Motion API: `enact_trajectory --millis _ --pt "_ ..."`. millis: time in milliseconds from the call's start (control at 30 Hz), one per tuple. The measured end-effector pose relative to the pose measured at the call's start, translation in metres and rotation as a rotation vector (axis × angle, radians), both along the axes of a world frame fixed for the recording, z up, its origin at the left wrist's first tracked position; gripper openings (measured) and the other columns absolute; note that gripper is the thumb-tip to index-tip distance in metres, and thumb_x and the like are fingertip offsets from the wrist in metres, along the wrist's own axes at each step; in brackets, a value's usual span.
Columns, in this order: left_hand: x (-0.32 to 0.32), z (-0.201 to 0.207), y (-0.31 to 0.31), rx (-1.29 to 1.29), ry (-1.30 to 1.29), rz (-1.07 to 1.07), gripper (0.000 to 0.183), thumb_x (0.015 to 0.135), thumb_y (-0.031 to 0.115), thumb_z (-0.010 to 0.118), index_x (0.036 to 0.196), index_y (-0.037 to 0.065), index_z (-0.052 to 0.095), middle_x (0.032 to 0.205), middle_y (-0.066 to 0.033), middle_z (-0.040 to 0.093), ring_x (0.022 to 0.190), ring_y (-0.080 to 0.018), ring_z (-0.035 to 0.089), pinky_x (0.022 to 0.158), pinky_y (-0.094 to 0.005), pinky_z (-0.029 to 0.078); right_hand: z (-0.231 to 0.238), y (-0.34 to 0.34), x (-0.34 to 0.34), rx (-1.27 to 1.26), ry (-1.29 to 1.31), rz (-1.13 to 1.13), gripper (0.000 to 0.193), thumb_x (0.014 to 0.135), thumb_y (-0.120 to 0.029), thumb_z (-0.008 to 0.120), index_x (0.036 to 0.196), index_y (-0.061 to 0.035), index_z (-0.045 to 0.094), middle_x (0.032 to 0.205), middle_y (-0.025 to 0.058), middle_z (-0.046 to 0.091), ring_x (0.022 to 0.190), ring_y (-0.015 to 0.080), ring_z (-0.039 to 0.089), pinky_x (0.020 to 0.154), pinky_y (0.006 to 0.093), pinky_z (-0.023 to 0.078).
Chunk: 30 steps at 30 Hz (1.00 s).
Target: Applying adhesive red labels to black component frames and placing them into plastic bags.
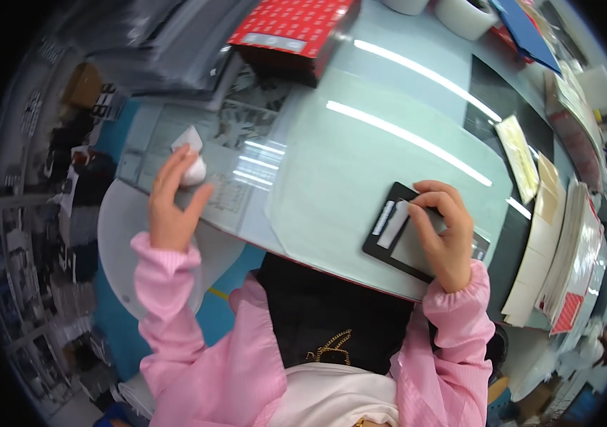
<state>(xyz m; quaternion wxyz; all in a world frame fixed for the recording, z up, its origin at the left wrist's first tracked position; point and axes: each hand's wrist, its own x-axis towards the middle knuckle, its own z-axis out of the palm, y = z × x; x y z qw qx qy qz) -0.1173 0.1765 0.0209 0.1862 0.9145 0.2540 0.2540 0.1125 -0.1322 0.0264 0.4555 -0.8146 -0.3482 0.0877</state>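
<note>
On the right, a flat black rectangular panel [411, 269] lies on the table near its front edge, with a grey area and pale strips along its left side. Over it, the thumb and index finger of my right hand [447, 238] are pinched at the upper end of a white strip [393, 226]. My hand covers part of the panel. At the left, my left hand [173, 203] has its thumb spread away from its fingers. Those fingers reach over a small white crumpled wad [194, 172], next to a white pointed piece [188, 138] on the table.
Beyond the pale green table mat [325, 164] stands a red patterned box [290, 35]. Stacked grey plastic-wrapped sheets [168, 53] rise at far left. A yellowish packet [518, 158] and paper stacks [556, 256] line the right side. White rolls [465, 16] stand at the back.
</note>
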Motion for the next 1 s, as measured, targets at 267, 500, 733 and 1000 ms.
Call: enact_trajectory --millis 267,500,733,1000 --pt "-0.005 -0.007 -0.075 -0.078 0.043 -0.392 0.056 0.062 0.005 0.086 0.116 0.011 0.071 0.122 -0.0116 0.061 0.112 -0.0316 0.061 0.091 -0.0400 0.053 -0.001 0.000 0.003 0.008 0.010 0.004 0.008 0.082 0.002 0.070 0.089 0.0006 0.065 0.109 0.0126 0.068 0.099 0.0265 0.064 0.087 0.0340 0.050" --pt "0.005 0.001 -0.089 0.094 0.021 -0.595 0.036 0.067 -0.003 0.077 0.101 0.006 0.071 0.107 -0.0087 0.069 0.097 -0.0285 0.066 0.075 -0.0366 0.058 -0.001 -0.002 0.003 -0.015 -0.022 0.012 0.008 0.083 0.002 0.069 0.089 0.0009 0.065 0.110 0.0121 0.068 0.100 0.0261 0.064 0.089 0.0330 0.049" --pt "0.051 0.019 -0.138 -0.004 -0.136 -0.808 0.026 0.070 0.002 0.075 0.096 0.005 0.071 0.102 -0.0091 0.069 0.091 -0.0286 0.070 0.071 -0.0342 0.062 -0.003 -0.002 0.003 -0.012 -0.051 0.019 0.008 0.083 0.002 0.070 0.089 0.0003 0.065 0.109 0.0118 0.068 0.101 0.0265 0.064 0.089 0.0338 0.049" --pt "0.080 0.008 -0.158 0.093 -0.142 -0.841 0.027 0.069 0.002 0.074 0.095 0.001 0.070 0.099 -0.0087 0.067 0.094 -0.0278 0.069 0.073 -0.0331 0.061 -0.008 -0.003 0.005 0.014 -0.066 0.017 0.010 0.081 0.003 0.071 0.089 -0.0004 0.065 0.108 0.0117 0.068 0.100 0.0275 0.064 0.087 0.0344 0.050"
